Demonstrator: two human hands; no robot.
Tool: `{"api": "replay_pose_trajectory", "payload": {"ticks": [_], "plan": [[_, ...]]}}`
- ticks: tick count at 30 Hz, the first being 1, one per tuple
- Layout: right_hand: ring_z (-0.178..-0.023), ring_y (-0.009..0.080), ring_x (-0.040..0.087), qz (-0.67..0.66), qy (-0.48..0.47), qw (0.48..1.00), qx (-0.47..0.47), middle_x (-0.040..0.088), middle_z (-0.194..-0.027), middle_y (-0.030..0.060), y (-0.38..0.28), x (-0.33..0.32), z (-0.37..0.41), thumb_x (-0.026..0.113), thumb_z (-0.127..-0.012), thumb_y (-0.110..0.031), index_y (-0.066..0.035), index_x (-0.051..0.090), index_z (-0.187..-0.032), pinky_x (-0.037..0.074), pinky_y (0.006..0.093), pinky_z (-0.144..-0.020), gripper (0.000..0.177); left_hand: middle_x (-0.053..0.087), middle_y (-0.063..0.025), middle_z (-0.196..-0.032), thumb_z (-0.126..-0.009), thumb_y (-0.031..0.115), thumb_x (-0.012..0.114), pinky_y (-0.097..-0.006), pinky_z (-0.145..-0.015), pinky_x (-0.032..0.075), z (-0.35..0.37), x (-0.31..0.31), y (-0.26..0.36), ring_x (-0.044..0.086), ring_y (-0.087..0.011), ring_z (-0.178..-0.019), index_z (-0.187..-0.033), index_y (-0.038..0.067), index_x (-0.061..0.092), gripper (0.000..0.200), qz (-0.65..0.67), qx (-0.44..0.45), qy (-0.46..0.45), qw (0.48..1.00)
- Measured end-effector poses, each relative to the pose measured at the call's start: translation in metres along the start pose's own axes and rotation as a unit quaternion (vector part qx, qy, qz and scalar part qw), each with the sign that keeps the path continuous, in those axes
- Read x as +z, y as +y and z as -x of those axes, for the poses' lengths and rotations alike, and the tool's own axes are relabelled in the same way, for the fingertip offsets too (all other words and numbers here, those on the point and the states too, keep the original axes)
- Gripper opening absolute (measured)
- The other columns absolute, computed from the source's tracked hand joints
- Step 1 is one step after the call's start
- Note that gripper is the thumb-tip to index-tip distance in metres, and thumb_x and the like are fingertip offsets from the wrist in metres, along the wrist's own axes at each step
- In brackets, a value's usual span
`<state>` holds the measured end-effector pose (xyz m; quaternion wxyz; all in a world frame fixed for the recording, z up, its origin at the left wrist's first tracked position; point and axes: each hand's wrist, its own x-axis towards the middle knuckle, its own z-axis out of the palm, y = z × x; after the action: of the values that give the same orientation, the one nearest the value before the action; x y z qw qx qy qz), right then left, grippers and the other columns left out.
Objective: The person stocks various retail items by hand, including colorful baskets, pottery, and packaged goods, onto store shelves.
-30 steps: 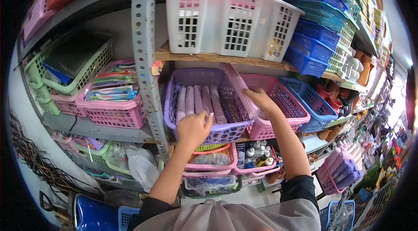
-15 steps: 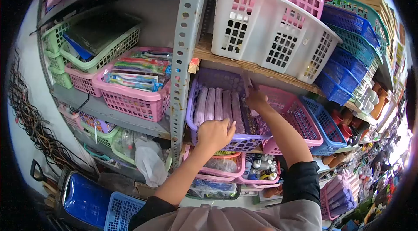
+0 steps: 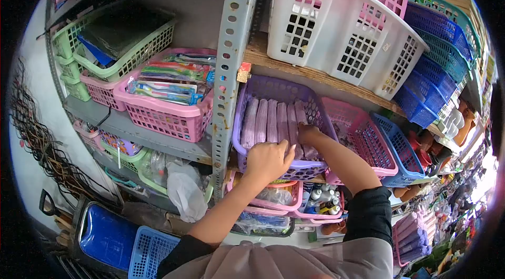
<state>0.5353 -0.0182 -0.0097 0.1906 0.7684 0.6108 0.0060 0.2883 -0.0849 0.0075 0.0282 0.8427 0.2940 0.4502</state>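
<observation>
A purple basket on the shelf holds a row of long, slim lilac packets standing side by side. My left hand is closed over the basket's front rim, fingers curled inward and thumb raised. Inside the basket's right part, my right hand grips the top of a lilac packet at the end of the row; its fingertips are partly hidden.
A pink basket and a blue basket stand to the right. Above hangs a large white basket on a wooden shelf. A perforated metal post rises at left, beside a pink basket of toothbrushes.
My right hand has come down from above the basket's back right, bringing a lilac packet into the row. My left hand stays at the front rim. The view has shifted slightly.
</observation>
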Motion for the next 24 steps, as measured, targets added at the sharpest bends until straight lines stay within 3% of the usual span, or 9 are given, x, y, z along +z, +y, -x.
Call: {"api": "replay_pose_trajectory", "payload": {"ticks": [3,5,9,11,15,17,18,20,24], "plan": [[-0.095,0.0355,0.065,-0.044,0.045,0.998,0.021,0.062,-0.109,0.0268,0.015,0.021,-0.02,0.062,-0.076,-0.018,0.005,0.036,-0.128,0.054,0.0437,-0.078,0.062,0.056,-0.0114,-0.05,-0.087,0.033,0.054,-0.0415,-0.046,0.045,0.0,-0.001,0.001,0.057,-0.0302,-0.046,-0.069,0.009,0.059,0.03,0.004,0.01,-0.001,1.0],[-0.083,0.0367,0.067,-0.184,-0.071,0.979,0.049,0.059,-0.111,0.0304,0.012,-0.005,-0.003,0.061,-0.078,-0.019,0.005,0.026,-0.134,0.056,0.0459,-0.068,0.071,0.055,-0.0116,-0.05,-0.087,0.032,0.054,-0.0413,-0.046,0.044,0.0,-0.001,0.0,0.057,-0.0303,-0.046,-0.069,0.009,0.059,0.03,0.001,0.008,-0.003,1.0],[-0.074,0.0377,0.067,-0.265,-0.114,0.957,0.016,0.054,-0.117,0.0338,0.028,0.005,-0.019,0.062,-0.078,-0.02,0.003,0.011,-0.141,0.057,0.0478,-0.061,0.084,0.055,-0.0118,-0.05,-0.087,0.032,0.054,-0.0413,-0.046,0.044,-0.001,0.0,0.001,0.057,-0.0302,-0.046,-0.07,0.01,0.059,0.028,-0.003,0.011,-0.002,1.0],[-0.081,0.0425,0.066,-0.314,-0.156,0.936,0.018,0.047,-0.122,0.0383,0.035,0.011,-0.03,0.061,-0.079,-0.02,0.0,-0.002,-0.144,0.057,0.05,-0.068,0.093,0.055,-0.0119,-0.05,-0.086,0.031,0.056,-0.0411,-0.045,0.044,0.0,-0.001,0.001,0.057,-0.0301,-0.046,-0.071,0.01,0.06,0.026,-0.003,0.008,0.0,1.0],[-0.091,0.048,0.062,-0.385,-0.209,0.898,0.05,0.044,-0.123,0.0414,0.04,0.016,-0.035,0.059,-0.079,-0.017,-0.001,-0.01,-0.143,0.055,0.0535,-0.077,0.095,0.055,-0.0119,-0.05,-0.085,0.03,0.057,-0.0409,-0.045,0.043,-0.001,-0.003,0.002,0.057,-0.0299,-0.045,-0.071,0.01,0.06,0.025,-0.001,0.012,0.001,1.0],[-0.099,0.0521,0.057,-0.414,-0.243,0.876,0.041,0.042,-0.123,0.0434,0.048,0.031,-0.051,0.056,-0.081,-0.018,-0.006,-0.02,-0.141,0.051,0.0557,-0.086,0.097,0.055,-0.0116,-0.05,-0.085,0.03,0.058,-0.0404,-0.044,0.043,-0.002,-0.004,0.002,0.057,-0.0297,-0.045,-0.072,0.01,0.061,0.023,-0.003,0.013,0.005,1.0],[-0.099,0.0521,0.057,-0.415,-0.244,0.876,0.04,0.042,-0.123,0.0434,0.045,0.025,-0.043,0.056,-0.081,-0.018,-0.006,-0.02,-0.141,0.051,0.0557,-0.086,0.097,0.055,-0.0116,-0.05,-0.085,0.03,0.058,-0.0404,-0.044,0.043,-0.001,-0.003,0.002,0.057,-0.0297,-0.045,-0.072,0.01,0.061,0.023,-0.003,0.013,0.003,1.0],[-0.103,0.0453,0.059,-0.361,-0.252,0.896,0.055,0.051,-0.121,0.0358,0.031,-0.002,-0.014,0.054,-0.082,-0.023,-0.005,0.008,-0.146,0.051,0.052,-0.087,0.081,0.055,-0.0115,-0.05,-0.085,0.03,0.058,-0.0404,-0.044,0.043,-0.002,-0.002,0.001,0.056,-0.0296,-0.045,-0.073,0.011,0.061,0.022,-0.004,0.016,0.005,1.0],[-0.103,0.0435,0.06,-0.319,-0.202,0.925,0.041,0.053,-0.12,0.0334,0.032,-0.002,-0.016,0.054,-0.082,-0.024,-0.005,0.017,-0.143,0.051,0.0508,-0.086,0.073,0.055,-0.0114,-0.05,-0.085,0.029,0.058,-0.0403,-0.044,0.043,-0.002,-0.002,0.002,0.056,-0.0295,-0.045,-0.074,0.011,0.061,0.021,0.004,0.021,0.01,1.0]]}}
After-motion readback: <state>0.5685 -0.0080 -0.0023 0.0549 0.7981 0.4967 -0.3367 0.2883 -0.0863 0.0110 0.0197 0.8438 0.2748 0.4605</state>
